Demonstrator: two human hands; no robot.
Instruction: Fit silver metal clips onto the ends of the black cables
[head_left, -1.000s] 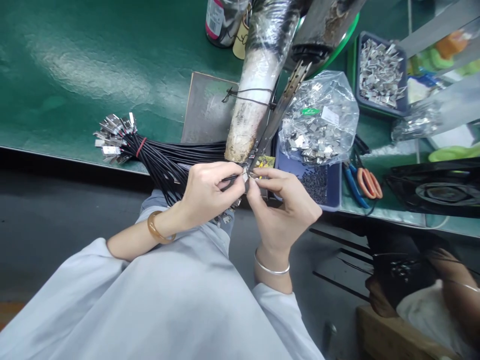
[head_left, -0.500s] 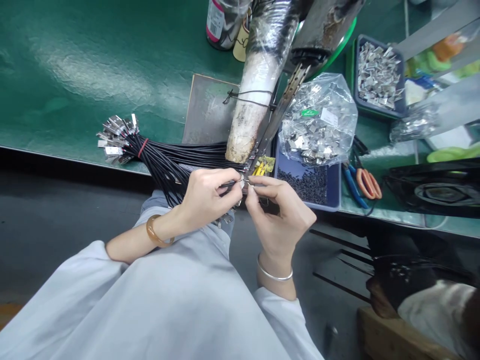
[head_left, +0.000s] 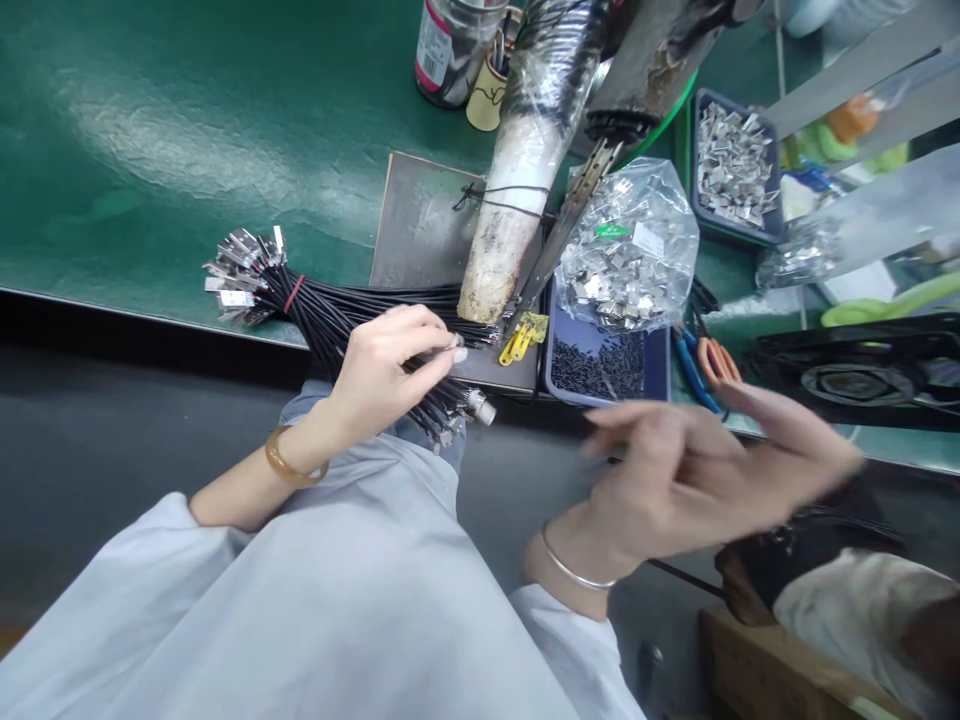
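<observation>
Evidently, the step in hand was the handling of one small part at the left fingertips. The left hand [head_left: 390, 365], near the bench edge, pinched a metal connector piece [head_left: 455, 343] between thumb and forefinger. Whether this piece was joined to a cable could not be told, since the fingers hid its base.

The black cables [head_left: 337, 305] ran beneath and beyond that hand. Their left end was gathered by a red band [head_left: 294, 293] and tipped with metal connectors [head_left: 240, 272]; other ends lay over the lap, near and just right of the hand.

The right hand [head_left: 705, 465] hung well apart, near of the blue tray [head_left: 663, 365] and pliers [head_left: 694, 372]. Blur obscured its fingertips: no object was visible there, but whether they were spread or pressed together could not be told. The tray contained small black pieces [head_left: 596, 365], with a clear bag [head_left: 626, 245] of metal parts lying over its far side. The yellow strips [head_left: 517, 342] lay left of it.

By judgement, finer work on the pinched piece called for a steady left grip and the right fingertips close beside it; picking from the tray called for a narrow pinch.
</observation>
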